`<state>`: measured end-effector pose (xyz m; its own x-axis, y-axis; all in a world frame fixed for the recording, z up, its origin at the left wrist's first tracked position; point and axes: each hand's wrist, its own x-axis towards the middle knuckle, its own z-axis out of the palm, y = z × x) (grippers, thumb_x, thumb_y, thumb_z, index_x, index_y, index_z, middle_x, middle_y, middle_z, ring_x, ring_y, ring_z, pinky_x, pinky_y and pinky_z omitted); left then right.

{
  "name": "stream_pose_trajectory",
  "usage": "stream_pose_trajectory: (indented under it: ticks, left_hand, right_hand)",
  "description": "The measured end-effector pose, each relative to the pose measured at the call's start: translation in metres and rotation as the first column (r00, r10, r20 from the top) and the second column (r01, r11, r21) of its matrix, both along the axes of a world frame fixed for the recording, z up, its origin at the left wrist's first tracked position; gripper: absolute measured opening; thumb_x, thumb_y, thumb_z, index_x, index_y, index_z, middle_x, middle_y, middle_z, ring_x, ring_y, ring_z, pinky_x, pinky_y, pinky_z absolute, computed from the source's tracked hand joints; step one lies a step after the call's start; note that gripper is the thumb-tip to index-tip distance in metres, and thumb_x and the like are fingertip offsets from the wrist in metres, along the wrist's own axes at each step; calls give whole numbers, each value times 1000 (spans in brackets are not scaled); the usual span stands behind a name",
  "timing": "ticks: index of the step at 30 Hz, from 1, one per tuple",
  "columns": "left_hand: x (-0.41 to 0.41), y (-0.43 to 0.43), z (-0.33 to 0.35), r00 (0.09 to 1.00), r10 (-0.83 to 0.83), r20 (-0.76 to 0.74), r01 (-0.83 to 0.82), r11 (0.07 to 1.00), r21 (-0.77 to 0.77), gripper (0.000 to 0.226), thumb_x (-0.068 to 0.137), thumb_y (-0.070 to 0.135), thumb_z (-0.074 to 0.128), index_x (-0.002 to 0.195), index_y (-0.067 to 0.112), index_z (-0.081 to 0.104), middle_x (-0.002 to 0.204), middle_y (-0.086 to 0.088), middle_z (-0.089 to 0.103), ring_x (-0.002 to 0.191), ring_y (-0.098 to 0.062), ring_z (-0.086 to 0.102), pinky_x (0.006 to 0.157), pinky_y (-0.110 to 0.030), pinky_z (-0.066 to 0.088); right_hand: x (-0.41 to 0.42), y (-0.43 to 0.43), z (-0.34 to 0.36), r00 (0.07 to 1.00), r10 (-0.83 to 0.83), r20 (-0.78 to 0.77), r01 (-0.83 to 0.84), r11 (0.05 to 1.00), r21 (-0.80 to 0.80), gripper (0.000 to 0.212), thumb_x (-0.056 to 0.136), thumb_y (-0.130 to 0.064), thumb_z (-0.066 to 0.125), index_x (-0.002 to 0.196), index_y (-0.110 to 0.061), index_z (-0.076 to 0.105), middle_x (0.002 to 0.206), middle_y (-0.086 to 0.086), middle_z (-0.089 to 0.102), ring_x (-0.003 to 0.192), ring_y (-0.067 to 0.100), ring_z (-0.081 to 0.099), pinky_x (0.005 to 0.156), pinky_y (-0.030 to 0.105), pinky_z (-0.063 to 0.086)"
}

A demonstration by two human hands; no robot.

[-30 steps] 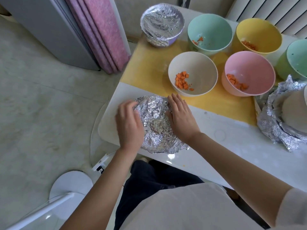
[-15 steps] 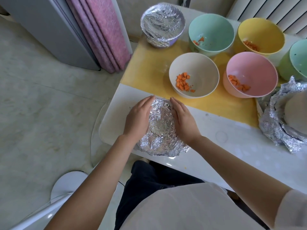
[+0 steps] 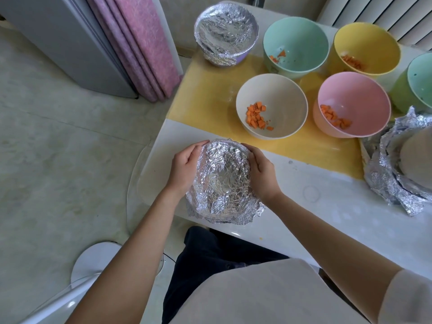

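Two hands, left hand [image 3: 184,169] and right hand [image 3: 263,174], fingers curled round the foil-wrapped bowl [image 3: 222,181] at the white table [image 3: 327,218] edge.

Crumpled foil [image 3: 222,181] at lower centre hides whatever it wraps, the foil-covered purple bowl [image 3: 242,59] at upper centre hides its contents, and the right edge cuts off the green bowl [image 3: 418,83] and foil-lined dish [image 3: 397,183].

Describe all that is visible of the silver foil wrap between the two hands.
The foil wrap is silver, shiny and heavily crumpled, moulded into a round, bowl-like form; what it covers is hidden. Its loose edge flares out in ragged folds on the near side. It sits on the white table, close to the near edge. The left hand cups its left side and the right hand its right side, with the fingers curved round it.
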<state>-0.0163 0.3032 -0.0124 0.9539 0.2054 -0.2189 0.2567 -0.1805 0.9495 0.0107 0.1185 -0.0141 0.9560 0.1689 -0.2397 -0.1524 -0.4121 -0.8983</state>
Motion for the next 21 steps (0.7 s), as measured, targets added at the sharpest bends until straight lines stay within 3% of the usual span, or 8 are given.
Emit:
stream_pose_trajectory:
  ticks: [5,7,10,12,14,16,19,21]
  left_hand:
    - [0,0,-2,1000,13,7,-13,1000,-12,27,100,12,40,120,17,57,118,10,61,112,6,53,97,-10,37]
    - [1,0,-1,1000,9,11,-9,1000,14,28,100,12,39,121,16,57,118,11,60,112,7,52,97,-9,37]
    - [1,0,-1,1000,-9,-6,9,996,89,31,101,12,36,127,12,54,125,5,57,115,4,49,97,-5,34]
    - [0,0,0,1000,-13,-17,16,984,177,34,101,15,37,132,12,49,132,3,53,119,1,44,96,-3,31]
    - [1,1,2,997,-63,51,44,947,319,37,100,18,41,136,13,46,136,2,50,123,-2,42,100,-10,33]
    - [5,3,4,970,-200,141,109,867,486,39,97,19,45,135,11,47,137,-3,50,125,-13,45,105,-28,38]
    - [14,1,5,926,-350,140,193,759,622,38,92,12,54,130,8,53,132,-9,55,122,-24,51,103,-38,41]
    - [17,-2,7,931,-345,118,219,788,575,39,91,8,57,130,8,53,130,-7,57,118,-22,54,100,-35,44]
  right_hand:
    - [0,0,1,1000,-14,-16,14,1000,9,31,102,-18,34,125,-14,56,97,-7,61,85,3,52,76,-1,37]
    - [0,0,3,1000,-10,-10,10,1000,4,32,102,-19,34,126,-15,55,101,-8,61,89,3,53,79,1,38]
    - [0,-1,5,1000,18,-24,-19,1000,-18,34,102,-22,33,131,-15,51,110,3,64,95,14,57,90,21,42]
    - [1,-4,4,996,88,-9,-88,992,-91,39,102,-25,33,138,-14,43,128,9,58,115,21,52,95,21,37]
    - [3,-7,5,978,199,67,-183,964,-193,45,102,-26,34,144,-11,32,142,8,45,130,21,40,101,18,27]
    - [8,-6,10,917,325,231,-256,924,-283,45,101,-21,38,144,-6,31,145,11,40,133,23,36,106,19,23]
    - [22,5,10,791,479,381,-326,857,-400,40,99,-16,42,137,-2,44,138,14,49,126,29,46,106,33,36]
    - [31,14,10,784,516,344,-351,827,-440,37,98,-16,42,133,-4,49,131,13,56,117,30,55,97,39,46]
